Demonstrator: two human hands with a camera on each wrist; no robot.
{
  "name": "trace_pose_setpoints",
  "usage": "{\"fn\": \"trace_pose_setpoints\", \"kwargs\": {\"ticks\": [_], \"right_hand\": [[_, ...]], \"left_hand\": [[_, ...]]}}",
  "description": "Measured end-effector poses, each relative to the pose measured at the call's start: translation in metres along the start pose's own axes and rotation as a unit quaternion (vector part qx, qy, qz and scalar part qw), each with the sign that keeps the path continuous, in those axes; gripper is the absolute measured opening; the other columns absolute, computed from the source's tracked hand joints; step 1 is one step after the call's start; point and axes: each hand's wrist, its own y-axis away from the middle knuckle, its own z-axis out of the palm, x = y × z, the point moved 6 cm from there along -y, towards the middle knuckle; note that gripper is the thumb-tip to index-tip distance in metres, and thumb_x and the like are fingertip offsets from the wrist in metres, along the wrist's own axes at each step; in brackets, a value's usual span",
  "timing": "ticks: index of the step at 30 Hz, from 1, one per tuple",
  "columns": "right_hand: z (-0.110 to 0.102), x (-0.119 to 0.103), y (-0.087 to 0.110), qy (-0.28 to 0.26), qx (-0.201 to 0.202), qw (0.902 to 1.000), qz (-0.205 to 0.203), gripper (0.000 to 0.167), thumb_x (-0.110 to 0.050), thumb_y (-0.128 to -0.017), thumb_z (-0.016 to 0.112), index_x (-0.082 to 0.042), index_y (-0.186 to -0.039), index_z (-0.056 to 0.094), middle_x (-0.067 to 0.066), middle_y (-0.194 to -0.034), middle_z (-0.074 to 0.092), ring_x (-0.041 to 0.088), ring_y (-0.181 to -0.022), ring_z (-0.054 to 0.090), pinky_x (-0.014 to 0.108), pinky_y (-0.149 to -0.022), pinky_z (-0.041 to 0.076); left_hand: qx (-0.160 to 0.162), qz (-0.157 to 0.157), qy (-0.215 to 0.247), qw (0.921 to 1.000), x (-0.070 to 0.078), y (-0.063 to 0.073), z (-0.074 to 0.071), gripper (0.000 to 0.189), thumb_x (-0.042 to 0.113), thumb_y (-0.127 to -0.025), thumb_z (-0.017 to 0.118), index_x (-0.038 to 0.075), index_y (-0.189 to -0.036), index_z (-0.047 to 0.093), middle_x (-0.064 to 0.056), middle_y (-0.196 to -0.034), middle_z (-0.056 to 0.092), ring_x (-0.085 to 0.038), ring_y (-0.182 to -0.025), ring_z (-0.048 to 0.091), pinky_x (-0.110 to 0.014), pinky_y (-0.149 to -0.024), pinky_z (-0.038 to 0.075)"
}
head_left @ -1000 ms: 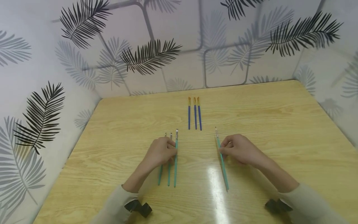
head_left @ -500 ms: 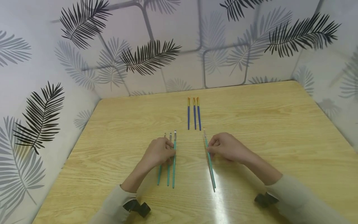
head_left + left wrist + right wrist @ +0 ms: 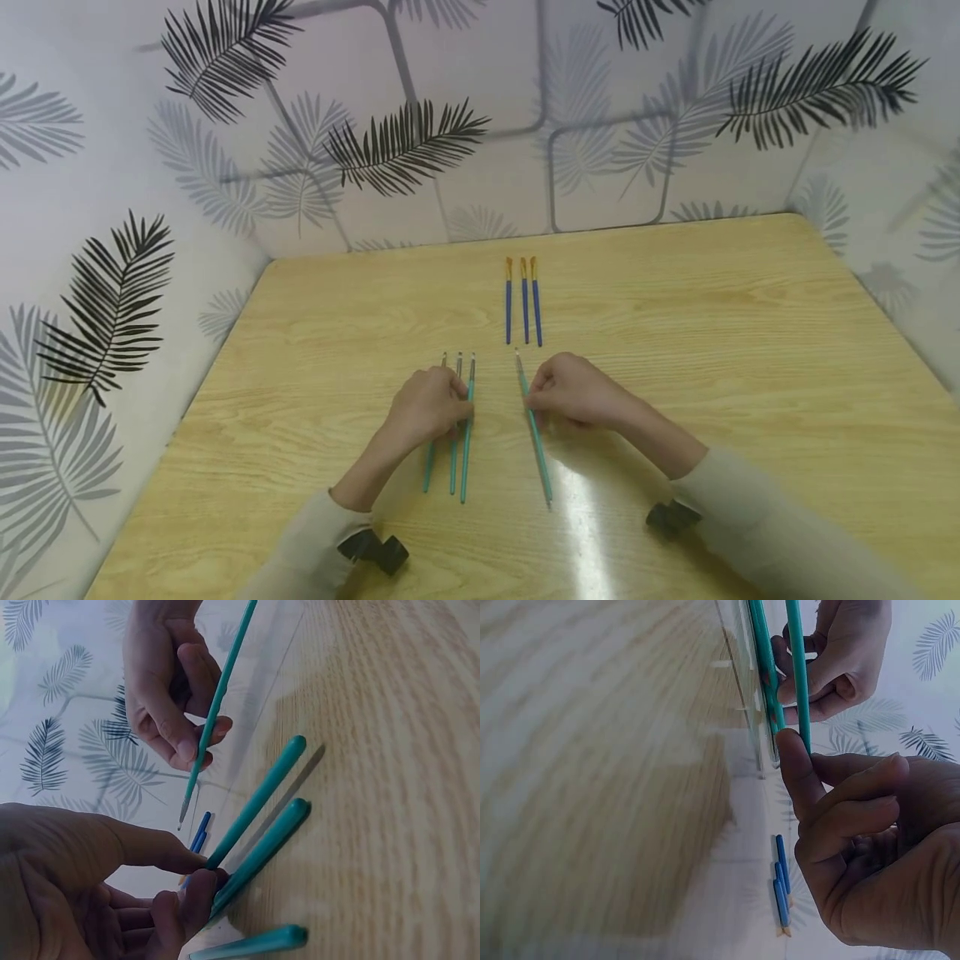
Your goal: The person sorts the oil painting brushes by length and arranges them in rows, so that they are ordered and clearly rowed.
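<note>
Near the table's middle, my right hand (image 3: 576, 390) pinches a green paintbrush (image 3: 538, 450) between thumb and fingers, its bristles pointing away from me. The left wrist view shows this brush held above the wood. My left hand (image 3: 426, 407) lies over a row of green brushes and pinches the rightmost paintbrush (image 3: 467, 462) with thumb and forefinger. That brush's handle end stands slightly off the table in the left wrist view. Beside it lie a middle green paintbrush (image 3: 453, 471) and a left green paintbrush (image 3: 430, 471), both partly covered by the hand.
Three blue paintbrushes (image 3: 525, 308) with golden bristles lie side by side farther back on the wooden table (image 3: 712, 333). A patterned leaf-print wall (image 3: 480, 100) borders the table's back and sides. Light glares off the wood near the front.
My right hand has moved left with its green paintbrush, closer to the row of green brushes. My left hand stays in place; the rightmost brush under it has tilted slightly.
</note>
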Motion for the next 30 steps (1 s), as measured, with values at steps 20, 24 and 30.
{"fn": "trace_pose_setpoints", "kwargs": {"ticks": [20, 24, 30], "right_hand": [[0.005, -0.004, -0.015, 0.015, 0.010, 0.9996, 0.022, 0.014, -0.011, -0.097, 0.068, -0.003, -0.086, 0.073, 0.008, -0.072, 0.074, 0.004, -0.035, 0.038, 0.018, -0.037, 0.031], [0.007, -0.004, -0.019, 0.017, 0.010, 0.9995, 0.023, 0.014, -0.010, -0.097, 0.068, -0.002, -0.086, 0.073, 0.008, -0.073, 0.075, 0.004, -0.036, 0.037, 0.017, -0.038, 0.031], [0.013, -0.006, -0.023, 0.013, 0.005, 0.9997, 0.020, 0.018, -0.010, -0.098, 0.068, -0.003, -0.082, 0.073, 0.009, -0.073, 0.076, 0.004, -0.036, 0.037, 0.018, -0.038, 0.030]], "left_hand": [[0.006, 0.026, -0.044, 0.9986, 0.008, -0.004, 0.002, 0.035, -0.002, -0.086, 0.066, 0.009, -0.055, 0.053, 0.008, -0.042, 0.042, -0.002, -0.034, 0.033, -0.016, -0.035, 0.023], [0.003, 0.016, -0.055, 0.9983, 0.010, -0.004, 0.004, 0.051, -0.001, -0.085, 0.067, 0.020, -0.049, 0.037, 0.010, -0.041, 0.036, -0.003, -0.035, 0.030, -0.017, -0.036, 0.022], [0.004, 0.009, -0.072, 0.9973, 0.013, -0.005, 0.004, 0.054, 0.000, -0.086, 0.069, 0.020, -0.050, 0.034, 0.010, -0.042, 0.033, -0.003, -0.036, 0.028, -0.017, -0.036, 0.021]]}}
